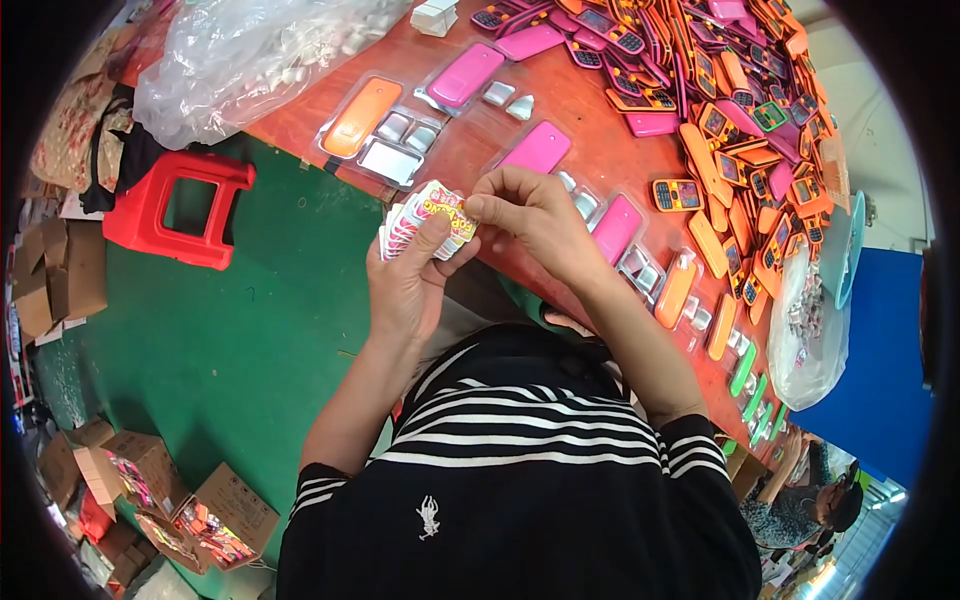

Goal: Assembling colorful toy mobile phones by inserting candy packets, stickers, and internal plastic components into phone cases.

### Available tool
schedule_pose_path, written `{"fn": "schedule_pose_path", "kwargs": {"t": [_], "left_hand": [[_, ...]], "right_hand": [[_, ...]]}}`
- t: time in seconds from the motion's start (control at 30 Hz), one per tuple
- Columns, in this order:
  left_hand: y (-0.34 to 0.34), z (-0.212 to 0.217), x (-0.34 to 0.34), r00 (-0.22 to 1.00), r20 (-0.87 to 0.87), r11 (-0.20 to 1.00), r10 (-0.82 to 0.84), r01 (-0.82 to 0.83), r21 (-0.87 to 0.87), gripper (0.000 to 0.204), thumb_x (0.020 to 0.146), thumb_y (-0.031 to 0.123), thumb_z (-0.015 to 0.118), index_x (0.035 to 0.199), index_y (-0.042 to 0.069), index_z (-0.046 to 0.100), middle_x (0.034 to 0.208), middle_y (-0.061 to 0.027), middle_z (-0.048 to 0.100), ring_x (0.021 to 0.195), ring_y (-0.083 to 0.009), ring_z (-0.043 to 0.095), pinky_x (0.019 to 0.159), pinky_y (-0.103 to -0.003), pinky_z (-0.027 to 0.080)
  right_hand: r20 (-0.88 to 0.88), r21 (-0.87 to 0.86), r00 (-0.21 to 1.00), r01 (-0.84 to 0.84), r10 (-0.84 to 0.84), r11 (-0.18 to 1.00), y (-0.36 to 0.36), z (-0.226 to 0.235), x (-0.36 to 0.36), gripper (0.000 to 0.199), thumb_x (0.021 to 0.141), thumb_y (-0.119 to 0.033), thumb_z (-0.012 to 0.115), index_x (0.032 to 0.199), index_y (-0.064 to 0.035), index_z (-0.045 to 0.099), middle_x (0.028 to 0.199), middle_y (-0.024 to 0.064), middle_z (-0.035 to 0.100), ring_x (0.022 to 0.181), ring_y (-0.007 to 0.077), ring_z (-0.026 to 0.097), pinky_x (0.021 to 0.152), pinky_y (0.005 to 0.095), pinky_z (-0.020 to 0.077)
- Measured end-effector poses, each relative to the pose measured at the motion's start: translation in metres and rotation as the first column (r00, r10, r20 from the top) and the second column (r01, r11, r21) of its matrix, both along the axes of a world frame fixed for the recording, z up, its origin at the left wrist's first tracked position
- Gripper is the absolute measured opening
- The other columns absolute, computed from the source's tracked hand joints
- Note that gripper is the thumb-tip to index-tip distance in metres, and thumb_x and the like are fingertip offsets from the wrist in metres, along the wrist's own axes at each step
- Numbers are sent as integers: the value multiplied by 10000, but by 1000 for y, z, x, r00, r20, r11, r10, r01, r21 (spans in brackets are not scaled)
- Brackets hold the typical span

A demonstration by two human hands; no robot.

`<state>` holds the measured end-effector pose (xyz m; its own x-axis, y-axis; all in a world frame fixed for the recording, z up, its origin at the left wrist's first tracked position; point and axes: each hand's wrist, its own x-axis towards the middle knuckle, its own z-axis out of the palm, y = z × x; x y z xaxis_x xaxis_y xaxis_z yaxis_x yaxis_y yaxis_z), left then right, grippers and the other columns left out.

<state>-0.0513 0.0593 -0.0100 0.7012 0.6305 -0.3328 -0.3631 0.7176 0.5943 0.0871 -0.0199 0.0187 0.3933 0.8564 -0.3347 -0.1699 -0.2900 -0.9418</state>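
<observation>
A fanned stack of small printed cards [428, 217], white with yellow and red print, is gripped in my left hand [408, 295], its thumb across the front. My right hand [545, 222] pinches the stack's right edge between thumb and fingertips; whether one card or several are pinched is hard to make out. Just beyond the hands, on the red table [300, 115], clear blister trays hold toy phones: an orange phone [364, 117] beside silvery pieces [395, 128], and a pink phone [467, 76]. Another pink phone [538, 148] lies partly behind my right hand.
A heap of orange and purple toy phones [720, 150] covers the far right. More trays with green phones [743, 370] run down the table edge. A clear plastic bag [235, 70] lies far left. A red stool [180, 210] and cardboard boxes [235, 500] stand on the floor; another person [800, 500] works lower right.
</observation>
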Motion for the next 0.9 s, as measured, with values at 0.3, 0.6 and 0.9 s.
{"fn": "schedule_pose_path", "kwargs": {"t": [0.3, 0.6, 0.9], "left_hand": [[3, 3, 10, 999, 35, 1000, 19, -20, 18, 297, 855, 72, 598, 1123, -14, 504, 982, -121, 614, 849, -196, 639, 708, -321, 585], [6, 0, 11, 1000, 22, 1000, 20, -20, 1, 304, 843, 50, 595, 1127, -18, 510, 1055, -156, 600, 870, -207, 633, 715, -334, 583], [3, -3, 8, 1000, 17, 1000, -10, 10, -17, 318, 849, 53, 584, 1147, -13, 497, 1099, -169, 580, 917, -214, 621, 770, -344, 570]], "right_hand": [[84, 74, 996, 30, -36, 997, -2, -6, 0, 166, 854, -192, 619, 904, -35, 598, 800, 11, 606, 670, 58, 556, 559, 204, 457], [629, 317, 690, 193, -358, 929, 11, -11, 36, 83, 838, -116, 607, 898, -59, 614, 807, 43, 624, 682, 136, 606, 547, 248, 477], [972, 130, -185, -79, -143, 988, 19, -35, 64, 161, 721, -144, 634, 858, -70, 594, 788, 60, 592, 704, 247, 598, 554, 356, 481]]}}
